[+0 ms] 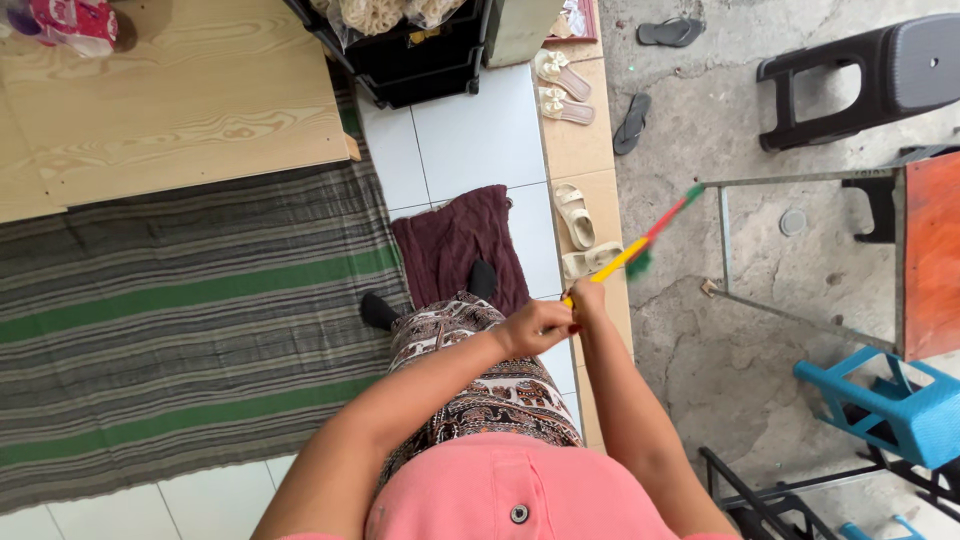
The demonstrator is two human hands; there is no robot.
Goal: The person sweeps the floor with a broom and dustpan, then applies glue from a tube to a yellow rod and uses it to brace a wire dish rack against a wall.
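The person is standing on the white tile floor (470, 140) and is looking down at both hands, which are meeting in front of the body. The left hand (537, 325) is closing its fingers around the near end of a thin yellow stick (610, 265); the fingers are curled tight and the painted nails are showing at the front. The right hand (588, 298) is touching the same stick just beside the left hand, and its fingers are also bent around it, but how firmly they are pressing I cannot tell. The stick is pointing up and to the right, away from the body, over the tan strip at the edge of the tiles. Its far part is turning red and then green, and it is blurred.

Under the feet a dark red mat (460, 245) is lying on the tiles. To its left a green and grey striped rug (180, 330) is covering the floor, and a wooden board (170, 100) is lying above the rug. Several pale sandals (574, 215) are lying along the right edge of the tiles. On the rough concrete further right a blue plastic stool (885, 400), a black stool (860, 85) and a metal frame (790, 245) with an orange panel are standing, well apart from the hands.
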